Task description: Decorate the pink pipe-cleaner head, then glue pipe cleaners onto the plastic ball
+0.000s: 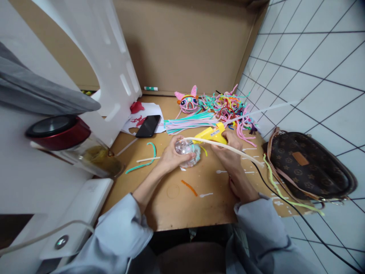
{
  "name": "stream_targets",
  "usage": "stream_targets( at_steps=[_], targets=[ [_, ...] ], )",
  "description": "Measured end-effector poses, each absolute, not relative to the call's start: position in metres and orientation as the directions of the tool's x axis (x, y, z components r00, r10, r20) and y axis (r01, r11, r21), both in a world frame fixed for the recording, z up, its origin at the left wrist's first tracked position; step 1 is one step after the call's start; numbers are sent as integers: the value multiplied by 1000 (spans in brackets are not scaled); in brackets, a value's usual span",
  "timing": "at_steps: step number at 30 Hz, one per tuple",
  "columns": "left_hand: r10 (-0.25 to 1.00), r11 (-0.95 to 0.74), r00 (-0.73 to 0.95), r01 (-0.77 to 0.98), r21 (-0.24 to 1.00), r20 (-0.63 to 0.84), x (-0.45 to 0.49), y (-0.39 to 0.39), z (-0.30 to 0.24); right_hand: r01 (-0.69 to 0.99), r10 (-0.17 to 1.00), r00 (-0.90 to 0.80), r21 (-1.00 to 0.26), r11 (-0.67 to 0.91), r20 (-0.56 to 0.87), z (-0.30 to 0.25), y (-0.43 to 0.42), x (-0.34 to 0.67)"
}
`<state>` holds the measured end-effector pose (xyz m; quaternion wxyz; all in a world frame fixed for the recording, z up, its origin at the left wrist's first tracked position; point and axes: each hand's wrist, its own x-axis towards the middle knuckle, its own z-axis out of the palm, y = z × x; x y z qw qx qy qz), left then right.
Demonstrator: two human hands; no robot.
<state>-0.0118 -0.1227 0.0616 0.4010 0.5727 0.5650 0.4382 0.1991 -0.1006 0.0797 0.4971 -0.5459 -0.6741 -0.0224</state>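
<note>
My left hand (170,155) is curled around a small clear ball wrapped in pastel pipe cleaners (188,153), holding it on the brown table (182,205). My right hand (229,152) grips a yellow glue gun (211,134), its nozzle pointed left at the top of the ball. A long white glue stick (228,148) sticks out of the gun's back toward the lower right. The gun's black cord (285,201) runs off past my right sleeve.
A pile of coloured pipe cleaners (225,108) and a pink cat-like figure (188,102) lie at the back. A black phone (148,126) rests on paper at the left. A brown patterned handbag (308,167) sits at the right edge. Loose pipe cleaner pieces (144,163) dot the table.
</note>
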Motion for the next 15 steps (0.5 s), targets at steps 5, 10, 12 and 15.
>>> stream_targets(
  at_steps=[5,10,12,15],
  targets=[
    [999,-28,-30,298,954,38,-11,-123,63,744,730,115,-545,386,674,77,-98,199],
    [999,-40,-22,296,954,49,-11,-124,64,743,749,81,-541,394,657,76,-98,199],
    [998,-45,-18,300,953,53,-12,-124,63,739,745,82,-542,401,663,77,-99,199],
    [999,-38,-18,311,950,46,-12,-123,61,735,732,99,-545,402,674,80,-99,199]
  ],
)
